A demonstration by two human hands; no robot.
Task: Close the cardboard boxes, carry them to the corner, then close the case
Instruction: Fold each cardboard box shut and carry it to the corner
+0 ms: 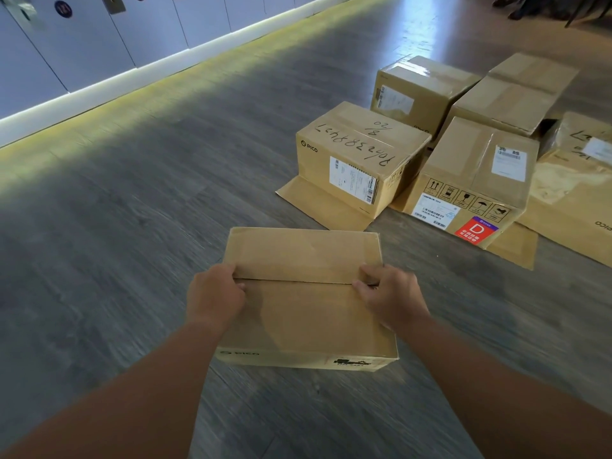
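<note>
A brown cardboard box (304, 313) marked PICO is in front of me above the grey floor, its two top flaps folded shut along a middle seam. My left hand (213, 294) grips its left side at the seam. My right hand (392, 293) grips its right side at the seam. Both hands have their fingers curled onto the top flaps. No case is in view.
Several more cardboard boxes (361, 160) sit grouped on the floor ahead right, some with flaps splayed out on the floor (323, 202). A white locker wall (99, 54) with a lit skirting runs along the left. Grey floor (149, 210) lies between.
</note>
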